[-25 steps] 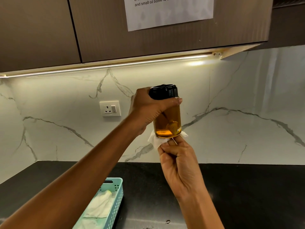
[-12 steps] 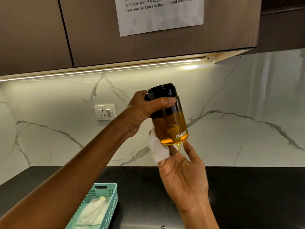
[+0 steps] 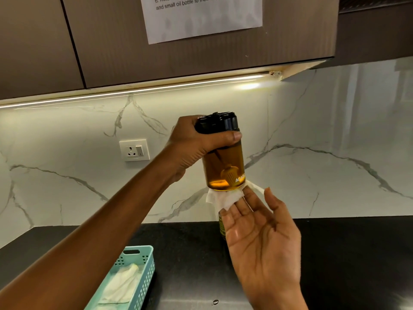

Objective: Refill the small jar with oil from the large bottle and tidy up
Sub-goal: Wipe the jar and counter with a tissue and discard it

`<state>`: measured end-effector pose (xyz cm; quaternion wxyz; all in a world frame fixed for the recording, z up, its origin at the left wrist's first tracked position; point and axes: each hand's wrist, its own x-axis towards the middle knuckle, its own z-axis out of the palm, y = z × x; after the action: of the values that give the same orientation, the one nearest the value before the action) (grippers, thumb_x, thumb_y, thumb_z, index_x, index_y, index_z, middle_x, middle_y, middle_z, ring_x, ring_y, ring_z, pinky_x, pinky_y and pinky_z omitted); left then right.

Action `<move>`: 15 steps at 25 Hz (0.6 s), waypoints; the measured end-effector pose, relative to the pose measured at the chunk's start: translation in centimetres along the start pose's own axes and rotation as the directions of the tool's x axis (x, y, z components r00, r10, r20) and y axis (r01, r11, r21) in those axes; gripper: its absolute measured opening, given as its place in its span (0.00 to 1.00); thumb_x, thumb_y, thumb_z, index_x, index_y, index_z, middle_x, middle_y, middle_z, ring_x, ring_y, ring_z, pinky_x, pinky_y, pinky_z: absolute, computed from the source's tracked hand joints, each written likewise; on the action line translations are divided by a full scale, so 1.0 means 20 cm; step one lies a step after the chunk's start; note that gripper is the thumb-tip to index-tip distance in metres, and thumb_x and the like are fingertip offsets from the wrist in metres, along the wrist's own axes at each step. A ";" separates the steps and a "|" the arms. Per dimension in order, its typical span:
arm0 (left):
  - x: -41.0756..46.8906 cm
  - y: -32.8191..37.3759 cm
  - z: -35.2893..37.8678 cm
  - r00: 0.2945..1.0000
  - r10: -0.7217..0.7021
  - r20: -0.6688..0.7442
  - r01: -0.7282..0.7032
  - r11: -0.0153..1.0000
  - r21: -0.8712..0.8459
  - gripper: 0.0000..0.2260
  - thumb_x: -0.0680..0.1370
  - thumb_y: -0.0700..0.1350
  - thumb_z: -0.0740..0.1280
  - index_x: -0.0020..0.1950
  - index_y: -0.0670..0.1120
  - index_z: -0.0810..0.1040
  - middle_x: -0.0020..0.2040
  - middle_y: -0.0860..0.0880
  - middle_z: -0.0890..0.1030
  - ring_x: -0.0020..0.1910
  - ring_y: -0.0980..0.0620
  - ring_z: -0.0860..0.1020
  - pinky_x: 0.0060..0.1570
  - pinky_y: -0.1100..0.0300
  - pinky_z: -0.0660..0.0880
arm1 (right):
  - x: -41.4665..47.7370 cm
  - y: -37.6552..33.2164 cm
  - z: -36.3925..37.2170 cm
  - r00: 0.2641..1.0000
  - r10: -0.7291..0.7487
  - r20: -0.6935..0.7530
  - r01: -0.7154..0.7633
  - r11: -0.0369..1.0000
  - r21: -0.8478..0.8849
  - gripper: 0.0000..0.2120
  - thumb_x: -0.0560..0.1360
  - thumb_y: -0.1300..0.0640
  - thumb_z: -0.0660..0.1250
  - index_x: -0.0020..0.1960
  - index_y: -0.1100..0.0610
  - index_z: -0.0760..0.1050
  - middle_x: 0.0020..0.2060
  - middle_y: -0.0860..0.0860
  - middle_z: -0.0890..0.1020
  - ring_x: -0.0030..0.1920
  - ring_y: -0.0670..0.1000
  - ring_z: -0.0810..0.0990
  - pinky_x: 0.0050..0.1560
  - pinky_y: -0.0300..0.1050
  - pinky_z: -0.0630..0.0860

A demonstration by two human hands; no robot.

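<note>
A small glass jar (image 3: pixel 224 168) with a black lid, holding amber oil and a brush inside, is raised in front of the marble wall. My left hand (image 3: pixel 192 144) grips it around the lid and upper body. Palm up below it, my right hand (image 3: pixel 261 238) presses a white tissue (image 3: pixel 223 198) against the jar's base with the fingertips. Only a sliver of a dark bottle with a yellow label (image 3: pixel 222 227) shows on the counter, behind my right hand.
A teal plastic basket (image 3: pixel 143 265) with white tissues in it sits on the black counter (image 3: pixel 346 253) at the lower left. A wall socket (image 3: pixel 134 150) is at the left. Dark upper cabinets (image 3: pixel 201 57) with a taped paper sheet hang overhead.
The jar has gone from tilted to nearly upright. My right hand, pinching the tissue under the base a second ago, now lies flat with the tissue pressed under the jar.
</note>
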<state>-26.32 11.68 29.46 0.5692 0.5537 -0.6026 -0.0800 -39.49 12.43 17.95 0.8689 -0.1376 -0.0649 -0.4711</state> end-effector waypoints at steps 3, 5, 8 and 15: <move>-0.01 0.02 0.03 1.000 -0.017 0.018 0.017 1.000 0.012 0.17 0.51 0.60 0.75 0.37 0.57 0.81 0.36 0.57 0.82 0.42 0.59 0.80 0.45 0.58 0.78 | 0.04 0.02 0.04 0.999 -0.033 -0.035 0.034 0.999 0.025 0.40 0.55 0.48 0.77 0.63 0.62 0.73 0.56 0.61 0.80 0.56 0.59 0.80 0.55 0.56 0.76; -0.02 0.02 0.05 1.000 -0.023 0.015 0.022 0.999 0.027 0.18 0.54 0.57 0.75 0.40 0.56 0.79 0.39 0.57 0.82 0.46 0.56 0.79 0.45 0.59 0.78 | 0.08 0.04 0.08 0.997 -0.015 -0.071 0.015 1.000 -0.006 0.33 0.66 0.41 0.64 0.65 0.60 0.71 0.56 0.60 0.81 0.56 0.57 0.80 0.60 0.52 0.74; -0.02 0.02 0.07 0.998 -0.041 -0.041 0.042 0.999 0.034 0.18 0.56 0.56 0.75 0.43 0.54 0.78 0.42 0.54 0.82 0.49 0.52 0.79 0.48 0.56 0.78 | 0.04 0.08 0.08 0.994 0.076 -0.079 -0.074 0.997 0.027 0.32 0.68 0.40 0.62 0.65 0.60 0.71 0.57 0.61 0.80 0.58 0.59 0.79 0.57 0.56 0.73; -0.06 -0.03 0.05 0.991 -0.050 -0.121 0.057 0.997 0.055 0.20 0.55 0.57 0.77 0.44 0.54 0.78 0.44 0.54 0.82 0.48 0.53 0.79 0.45 0.58 0.78 | -0.05 -0.03 0.05 0.985 -0.039 -0.166 0.036 0.999 -0.025 0.28 0.73 0.43 0.59 0.62 0.63 0.73 0.54 0.61 0.82 0.55 0.58 0.80 0.59 0.53 0.75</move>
<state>-27.12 11.91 27.96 0.5855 0.5896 -0.5546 -0.0445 -40.52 13.16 18.74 0.8607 -0.1061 0.0103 -0.4979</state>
